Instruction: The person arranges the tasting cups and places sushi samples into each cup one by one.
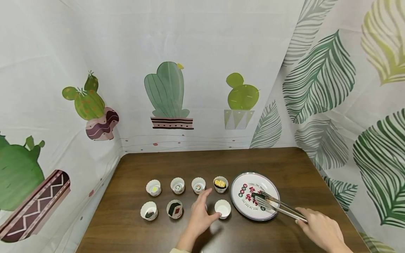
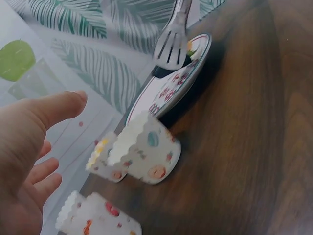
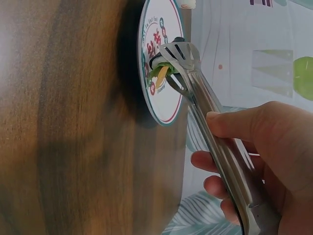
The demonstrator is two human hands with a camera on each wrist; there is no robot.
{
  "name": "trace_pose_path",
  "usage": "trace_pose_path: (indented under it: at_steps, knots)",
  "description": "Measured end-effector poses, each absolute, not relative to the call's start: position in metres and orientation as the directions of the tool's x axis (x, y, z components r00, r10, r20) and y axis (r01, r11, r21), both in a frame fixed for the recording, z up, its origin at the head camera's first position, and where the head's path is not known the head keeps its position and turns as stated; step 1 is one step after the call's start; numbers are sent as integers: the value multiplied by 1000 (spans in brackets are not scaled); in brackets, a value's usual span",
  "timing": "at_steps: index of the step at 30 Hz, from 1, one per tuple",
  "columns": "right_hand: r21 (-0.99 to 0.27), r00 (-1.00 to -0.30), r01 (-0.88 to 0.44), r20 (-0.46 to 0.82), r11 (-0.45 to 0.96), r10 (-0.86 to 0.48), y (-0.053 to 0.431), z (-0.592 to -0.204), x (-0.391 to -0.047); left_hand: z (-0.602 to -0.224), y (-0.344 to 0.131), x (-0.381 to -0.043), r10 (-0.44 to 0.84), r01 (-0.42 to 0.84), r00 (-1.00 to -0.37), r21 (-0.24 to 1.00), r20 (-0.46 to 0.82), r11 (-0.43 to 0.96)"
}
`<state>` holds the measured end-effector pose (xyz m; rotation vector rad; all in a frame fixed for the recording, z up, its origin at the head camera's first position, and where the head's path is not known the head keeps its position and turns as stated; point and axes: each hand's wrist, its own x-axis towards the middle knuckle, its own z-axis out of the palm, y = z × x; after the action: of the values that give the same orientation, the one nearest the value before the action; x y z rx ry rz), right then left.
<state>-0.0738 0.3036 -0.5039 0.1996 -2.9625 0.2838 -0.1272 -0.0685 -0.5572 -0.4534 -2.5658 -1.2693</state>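
Note:
My right hand (image 1: pixel 321 226) grips metal tongs (image 3: pixel 215 129) by the handles, thumb on one side and fingers on the other. Between their slotted heads is a sushi piece (image 3: pixel 164 69) wrapped in dark seaweed, with green leaf and an orange strip showing. It is low over the round white plate (image 1: pixel 253 176), which has red lettering and a dark rim. My left hand (image 1: pixel 199 214) hangs over the front row of cups, holding nothing, thumb spread from the fingers. Beside its thumb stands a bare white paper cup (image 1: pixel 223 209); another cup is mostly hidden behind the hand.
Scalloped paper cups stand in two rows left of the plate. The back-right cup (image 1: pixel 220 184) has a yellow-topped piece, and a front one (image 1: pixel 174 209) holds a black-and-red piece. The brown wooden table (image 1: pixel 269 160) meets a patterned cloth (image 1: pixel 205 70) behind.

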Motion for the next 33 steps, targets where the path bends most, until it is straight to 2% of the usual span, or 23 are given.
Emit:
trace_pose_path:
  at_steps: [9,19,27,33]
  knots:
    - [-184,-978,-153,172,971,-121,297,-500,-75,-563,-51,-123,174,364,-928,710,328,603]
    - [-170,-971,-165,202,971,-130,291,-497,-74,-575,-37,-123,151,270,-962,728,226,630]
    - [-168,-973,-168,189,971,-136,289,-494,-75,-587,-31,-123,139,262,-964,712,227,652]
    - [-166,-957,-204,240,965,-161,283,-493,-77,-594,-29,-123,118,257,-963,697,241,669]
